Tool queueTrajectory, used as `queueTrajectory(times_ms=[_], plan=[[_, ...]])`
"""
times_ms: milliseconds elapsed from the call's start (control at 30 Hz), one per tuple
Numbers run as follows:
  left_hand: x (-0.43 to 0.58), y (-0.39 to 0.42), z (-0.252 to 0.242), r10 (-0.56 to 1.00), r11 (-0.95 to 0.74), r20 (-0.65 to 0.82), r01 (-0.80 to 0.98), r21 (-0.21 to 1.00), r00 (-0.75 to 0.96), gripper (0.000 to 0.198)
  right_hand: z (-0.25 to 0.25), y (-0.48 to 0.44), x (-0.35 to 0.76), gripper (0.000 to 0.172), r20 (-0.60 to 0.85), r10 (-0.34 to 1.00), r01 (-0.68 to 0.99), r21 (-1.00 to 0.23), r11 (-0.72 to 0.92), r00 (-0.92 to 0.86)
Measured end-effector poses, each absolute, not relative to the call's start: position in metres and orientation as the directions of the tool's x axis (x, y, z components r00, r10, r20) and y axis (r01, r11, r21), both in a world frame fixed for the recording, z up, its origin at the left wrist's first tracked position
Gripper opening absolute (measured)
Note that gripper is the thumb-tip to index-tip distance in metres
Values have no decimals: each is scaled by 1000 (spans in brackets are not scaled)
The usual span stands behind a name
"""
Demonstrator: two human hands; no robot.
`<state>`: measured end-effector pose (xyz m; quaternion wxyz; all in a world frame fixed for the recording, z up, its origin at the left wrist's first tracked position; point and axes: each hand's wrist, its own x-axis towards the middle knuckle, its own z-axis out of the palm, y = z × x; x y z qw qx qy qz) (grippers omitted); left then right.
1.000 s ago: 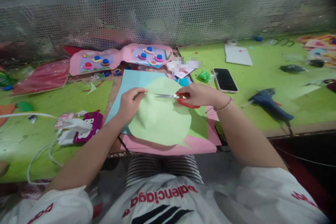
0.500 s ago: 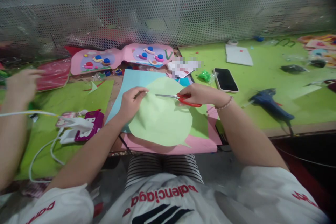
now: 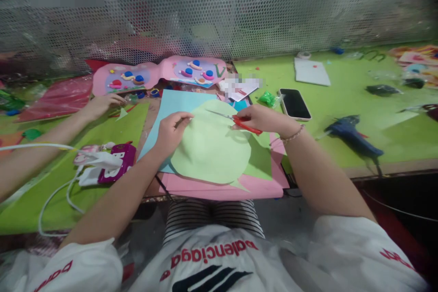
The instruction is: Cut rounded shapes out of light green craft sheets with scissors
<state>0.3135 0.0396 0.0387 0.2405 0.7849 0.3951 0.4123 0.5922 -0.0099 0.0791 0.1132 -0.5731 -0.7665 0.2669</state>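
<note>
My left hand [image 3: 174, 131] pinches the left edge of a rounded sheet of pale green paper [image 3: 212, 155] between thumb and fingers. In my right hand [image 3: 256, 117] is a pair of scissors [image 3: 241, 121] with red handles. Their blades point left across the upper part of the pale green paper and look shut or nearly so. Beneath lie sheets of blue paper [image 3: 174, 99], darker green paper [image 3: 263, 162] and pink paper [image 3: 205, 189]. A pointed pale green scrap [image 3: 241, 185] rests at the front.
A co-worker's hand [image 3: 104, 104] reaches in from the left. Near it sits a purple power strip [image 3: 118, 162] with white cables. Pink decorated panels [image 3: 157, 75] lean at the back. On the right are a phone [image 3: 294, 104], a blue glue gun [image 3: 354, 136] and a white board [image 3: 312, 71].
The scissors have tilted, their tips shifting slightly up and forward. The pale green paper's front edge has drawn back a little. The co-worker's hand has moved right and lower over the table.
</note>
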Motion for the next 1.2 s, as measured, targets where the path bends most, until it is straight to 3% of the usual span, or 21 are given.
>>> queueTrajectory(times_ms=[167, 300, 467, 567, 700, 867, 1000, 1200], plan=[[314, 41, 38, 833, -552, 451, 429, 715, 319, 17, 75, -8, 592, 51, 6, 988, 826, -548, 134, -156], [315, 44, 37, 862, -505, 408, 434, 746, 302, 16, 77, -10, 591, 43, 95, 983, 830, -527, 182, -155], [314, 51, 35, 899, -430, 330, 428, 795, 290, 15, 80, -12, 586, 33, 38, 973, 843, -492, 217, -228], [314, 53, 33, 910, -387, 270, 412, 825, 316, 15, 72, -8, 579, 32, 56, 989, 790, -597, 142, -136], [318, 48, 34, 899, -383, 239, 396, 835, 367, 16, 57, -2, 566, 31, 71, 990, 575, -808, 130, -124], [323, 41, 32, 869, -401, 219, 371, 838, 445, 16, 51, -4, 546, 32, 34, 977, 541, -828, 145, -209], [324, 37, 32, 833, -431, 233, 326, 842, 502, 19, 52, -7, 537, 28, 5, 974, 424, -900, 103, -226], [325, 35, 35, 848, -409, 240, 295, 864, 473, 15, 49, -4, 539, 29, -32, 975, 356, -933, 50, -221]])
